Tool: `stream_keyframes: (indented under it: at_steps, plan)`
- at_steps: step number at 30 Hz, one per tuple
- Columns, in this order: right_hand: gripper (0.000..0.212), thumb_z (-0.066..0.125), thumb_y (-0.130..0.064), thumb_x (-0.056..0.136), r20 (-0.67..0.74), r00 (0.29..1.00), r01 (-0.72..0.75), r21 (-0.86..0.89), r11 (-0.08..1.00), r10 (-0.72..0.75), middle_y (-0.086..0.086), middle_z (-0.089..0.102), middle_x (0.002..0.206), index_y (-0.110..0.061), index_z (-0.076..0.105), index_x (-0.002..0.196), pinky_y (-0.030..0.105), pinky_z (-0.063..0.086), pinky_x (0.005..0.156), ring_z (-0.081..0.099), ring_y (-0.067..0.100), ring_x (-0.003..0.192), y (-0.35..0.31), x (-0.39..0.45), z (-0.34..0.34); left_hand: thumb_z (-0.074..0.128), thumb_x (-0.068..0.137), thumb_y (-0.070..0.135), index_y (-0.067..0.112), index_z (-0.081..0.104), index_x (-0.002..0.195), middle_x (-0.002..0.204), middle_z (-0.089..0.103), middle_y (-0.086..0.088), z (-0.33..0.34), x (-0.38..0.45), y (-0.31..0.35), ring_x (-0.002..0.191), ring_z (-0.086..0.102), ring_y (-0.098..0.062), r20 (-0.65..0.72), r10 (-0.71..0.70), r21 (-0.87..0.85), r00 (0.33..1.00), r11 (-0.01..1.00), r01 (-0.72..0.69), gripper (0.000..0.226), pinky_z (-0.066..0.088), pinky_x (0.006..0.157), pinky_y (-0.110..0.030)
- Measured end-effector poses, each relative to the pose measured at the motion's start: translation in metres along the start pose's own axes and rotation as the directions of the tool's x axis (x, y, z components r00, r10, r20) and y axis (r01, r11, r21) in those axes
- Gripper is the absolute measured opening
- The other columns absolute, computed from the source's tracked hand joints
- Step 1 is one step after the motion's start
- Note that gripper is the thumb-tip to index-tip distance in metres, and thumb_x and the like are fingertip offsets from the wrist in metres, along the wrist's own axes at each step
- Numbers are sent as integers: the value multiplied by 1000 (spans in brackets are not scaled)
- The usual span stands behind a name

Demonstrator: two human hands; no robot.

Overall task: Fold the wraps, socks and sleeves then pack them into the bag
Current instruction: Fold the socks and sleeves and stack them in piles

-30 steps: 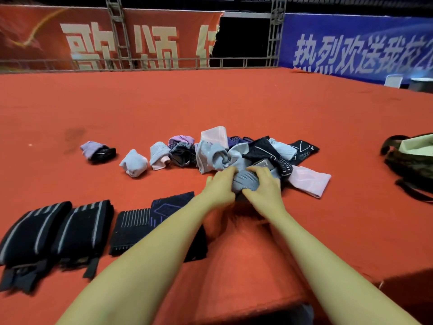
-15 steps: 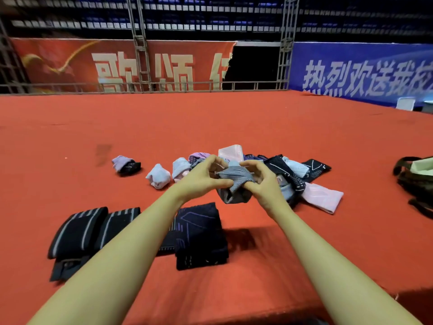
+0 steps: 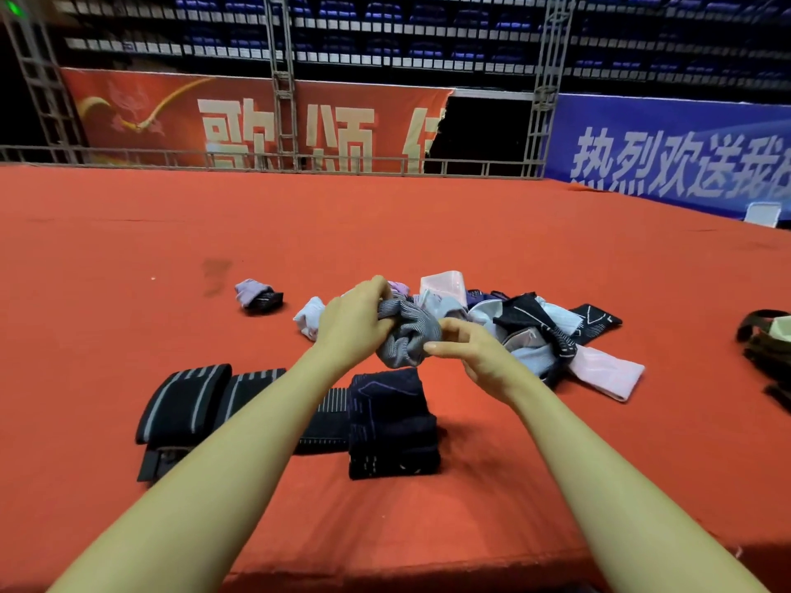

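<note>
A bunched grey striped sock (image 3: 408, 333) is held up between both hands above the red carpet. My left hand (image 3: 353, 325) grips its upper left part. My right hand (image 3: 475, 350) pinches its right side. Behind them lies a loose pile of socks and sleeves (image 3: 535, 331) in pink, blue, white and black. Folded black wraps with grey stripes (image 3: 186, 402) and a folded dark sleeve (image 3: 391, 425) lie in a row below my hands. The dark bag (image 3: 766, 344) lies at the right edge, partly cut off.
A rolled lilac-and-black sock pair (image 3: 257, 295) and a pale rolled pair (image 3: 309, 321) sit left of the pile. The red carpeted platform (image 3: 385, 233) stretches far ahead to a metal railing (image 3: 257, 158) and banners. Its front edge runs near the bottom.
The grey sock has been lifted off the pile and bunched tighter between both hands. The camera has tilted upward, showing more of the background.
</note>
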State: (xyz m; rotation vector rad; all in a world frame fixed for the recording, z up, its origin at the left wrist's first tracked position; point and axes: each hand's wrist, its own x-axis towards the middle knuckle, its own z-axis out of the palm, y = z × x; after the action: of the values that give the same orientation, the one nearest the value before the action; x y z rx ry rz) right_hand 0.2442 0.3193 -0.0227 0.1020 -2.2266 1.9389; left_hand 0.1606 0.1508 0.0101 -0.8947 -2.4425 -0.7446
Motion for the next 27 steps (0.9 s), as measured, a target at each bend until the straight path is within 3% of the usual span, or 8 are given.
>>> stream_keyframes:
  at_steps: [3, 7, 11, 14, 18, 21, 25, 27]
  plan:
    - [15, 69, -2, 81, -134, 989, 48, -105, 993, -62, -1, 64, 79, -12, 59, 86, 12, 44, 63, 60, -1, 66, -12, 1, 13, 55, 84, 21, 13, 46, 100, 94, 59, -7, 0, -5, 5, 88, 56, -36, -99, 12, 70, 995, 998, -5, 20, 34, 63, -35]
    - [30, 74, -13, 76, -351, 914, 107, -272, 956, -202, -5, 52, 64, -22, 47, 69, 28, 37, 58, 45, 11, 61, -16, 13, 22, 57, 84, 20, 14, 42, 95, 85, 59, -4, 0, -9, 3, 81, 55, -35, -142, 3, -59, 990, 998, -12, 19, 32, 60, -35]
    - [27, 62, -11, 77, -483, 791, 78, -527, 846, -374, -5, 50, 65, -24, 40, 69, 41, 40, 62, 46, 20, 63, -16, 15, 26, 58, 89, 32, 19, 47, 114, 85, 57, 9, -9, -16, 4, 83, 57, -17, 77, -25, -414, 997, 909, 55, 30, 44, 74, -31]
    - [22, 57, -7, 76, -494, 722, 55, -657, 752, -484, 0, 54, 75, -22, 41, 77, 41, 38, 66, 49, 30, 71, -20, 15, 32, 57, 91, 27, 16, 57, 110, 97, 60, 3, -15, -16, 8, 87, 56, -14, 146, 14, -491, 989, 869, 61, 22, 43, 78, -25]
    - [26, 47, 6, 69, -580, 710, -55, -612, 789, -400, 6, 48, 68, -15, 38, 80, 38, 27, 58, 40, 31, 65, -23, 15, 36, 63, 81, 14, 14, 51, 83, 80, 58, -5, -14, -12, 2, 74, 51, -20, 103, 4, -406, 995, 913, 38, 12, 41, 63, -33]
    - [28, 44, 11, 68, -569, 732, 4, -546, 838, -374, -3, 38, 63, -13, 36, 80, 36, 26, 58, 34, 23, 60, -22, 14, 36, 61, 76, 10, 14, 48, 78, 78, 60, -5, -12, -9, 2, 75, 53, -26, -16, -39, -289, 999, 957, 33, 14, 36, 59, -34]
    - [26, 59, 4, 86, -464, 860, 154, -156, 976, -210, 0, 52, 72, -14, 41, 91, 13, 37, 51, 47, 0, 52, -23, 12, 32, 56, 76, 2, 11, 46, 79, 79, 55, -5, -15, -2, 0, 75, 47, -25, -55, -137, -300, 989, 947, 115, 14, 21, 56, -31]
    - [36, 68, 2, 82, -354, 925, 141, -10, 990, -135, 5, 62, 88, -14, 46, 106, 14, 46, 61, 56, 2, 65, -17, 11, 26, 56, 76, 1, 7, 49, 82, 77, 56, -7, -15, 1, -3, 73, 46, -26, -62, -192, -340, 979, 927, 160, 11, 27, 59, -31]
